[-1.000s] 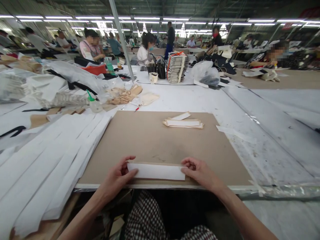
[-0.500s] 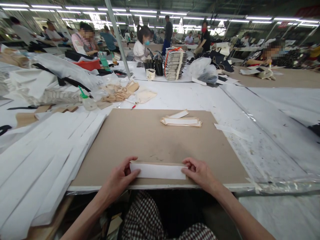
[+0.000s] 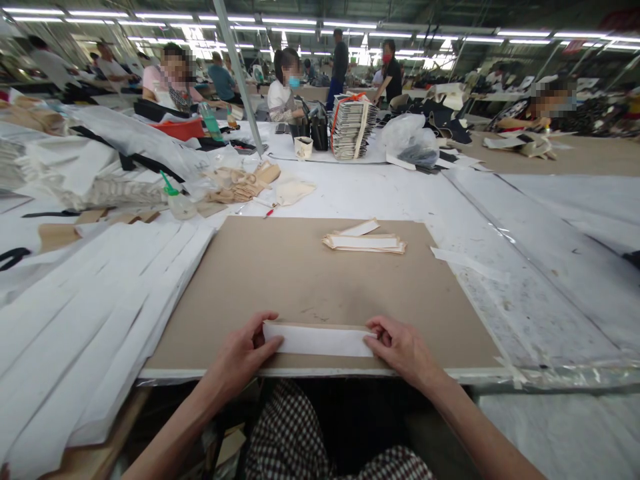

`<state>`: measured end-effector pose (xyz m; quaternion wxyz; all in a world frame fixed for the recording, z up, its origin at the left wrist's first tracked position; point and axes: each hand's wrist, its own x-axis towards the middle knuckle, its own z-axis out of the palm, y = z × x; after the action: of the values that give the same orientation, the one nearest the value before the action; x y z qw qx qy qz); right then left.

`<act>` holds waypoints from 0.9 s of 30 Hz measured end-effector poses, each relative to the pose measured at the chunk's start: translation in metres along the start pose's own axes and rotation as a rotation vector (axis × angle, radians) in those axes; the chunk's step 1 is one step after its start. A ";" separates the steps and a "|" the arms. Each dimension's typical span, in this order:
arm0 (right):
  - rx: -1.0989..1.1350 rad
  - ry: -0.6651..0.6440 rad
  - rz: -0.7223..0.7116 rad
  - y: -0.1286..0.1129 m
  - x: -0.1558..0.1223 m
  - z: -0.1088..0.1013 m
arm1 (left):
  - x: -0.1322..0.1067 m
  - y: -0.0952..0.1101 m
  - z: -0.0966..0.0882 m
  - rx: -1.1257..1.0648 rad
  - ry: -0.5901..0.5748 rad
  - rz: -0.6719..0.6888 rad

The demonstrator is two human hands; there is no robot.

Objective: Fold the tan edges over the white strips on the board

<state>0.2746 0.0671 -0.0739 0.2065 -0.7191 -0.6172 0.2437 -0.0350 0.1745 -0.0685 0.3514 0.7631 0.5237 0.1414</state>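
Observation:
A white strip (image 3: 320,340) with a thin tan edge along its far side lies level just above the near part of the brown board (image 3: 260,273). At its left end my left hand (image 3: 253,345) is closed, thumb on top and fingers behind. My right hand (image 3: 395,343) pinches the opposite end the same way. Whether the strip touches the board I cannot tell. Farther back on the board rests a small pile of similar white strips with tan edges (image 3: 365,242), one lying askew on top.
Long white sheets (image 3: 100,320) overlap at the left. Beyond the board are a bottle with a green nozzle (image 3: 177,200), tan pieces (image 3: 243,183), a red-tipped pen-like item (image 3: 270,213) and a strapped stack (image 3: 354,127). A metal pole (image 3: 240,80) rises behind. Several people work farther off.
Both hands hold the strip almost exactly as before. The whole view has shifted slightly. In the background, a person in black now reaches an arm down toward a table.

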 end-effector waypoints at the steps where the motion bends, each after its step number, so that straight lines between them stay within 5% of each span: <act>1: -0.008 0.002 -0.001 0.000 0.000 0.000 | 0.000 0.000 0.000 -0.003 -0.003 -0.001; 13: -0.068 0.044 -0.088 0.009 -0.008 0.011 | -0.005 0.015 -0.007 -0.053 0.008 -0.020; 27: -0.079 0.053 -0.043 0.039 -0.003 0.027 | -0.002 0.000 -0.014 -0.194 -0.039 -0.030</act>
<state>0.2885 0.0585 -0.1181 0.1996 -0.7193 -0.6360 0.1956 -0.0444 0.1779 -0.0578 0.4358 0.7202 0.5118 0.1715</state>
